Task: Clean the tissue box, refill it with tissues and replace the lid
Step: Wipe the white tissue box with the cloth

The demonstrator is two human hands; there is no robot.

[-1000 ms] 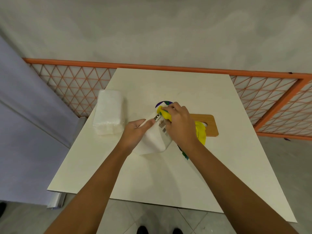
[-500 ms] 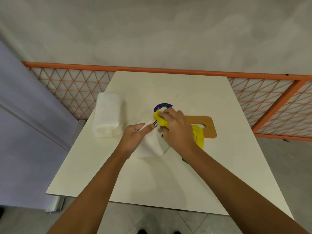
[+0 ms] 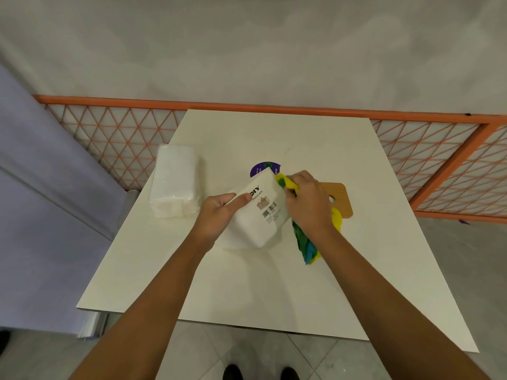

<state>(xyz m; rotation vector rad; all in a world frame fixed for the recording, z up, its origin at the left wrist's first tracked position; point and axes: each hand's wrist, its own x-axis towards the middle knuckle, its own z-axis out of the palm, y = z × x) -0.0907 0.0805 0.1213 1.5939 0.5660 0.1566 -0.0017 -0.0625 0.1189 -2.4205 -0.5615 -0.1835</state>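
A white tissue box (image 3: 258, 215) lies tilted near the middle of the white table (image 3: 274, 283), its labelled underside with a barcode facing up. My left hand (image 3: 219, 212) grips its left side, thumb on top. My right hand (image 3: 308, 204) holds a yellow, green and blue cloth (image 3: 306, 242) against the box's right side. The wooden lid (image 3: 343, 200) with a slot lies flat just behind my right hand, partly hidden. A wrapped white pack of tissues (image 3: 175, 181) sits at the table's left edge.
A purple round sticker (image 3: 263, 168) shows on the table behind the box. An orange lattice fence (image 3: 439, 165) runs behind the table and along its right. A pale purple wall (image 3: 41, 187) stands to the left. My shoes (image 3: 258, 373) show below the table's front edge.
The box has turned so more of its labelled face shows. My right hand with the cloth has slid from the label onto the box's right side.
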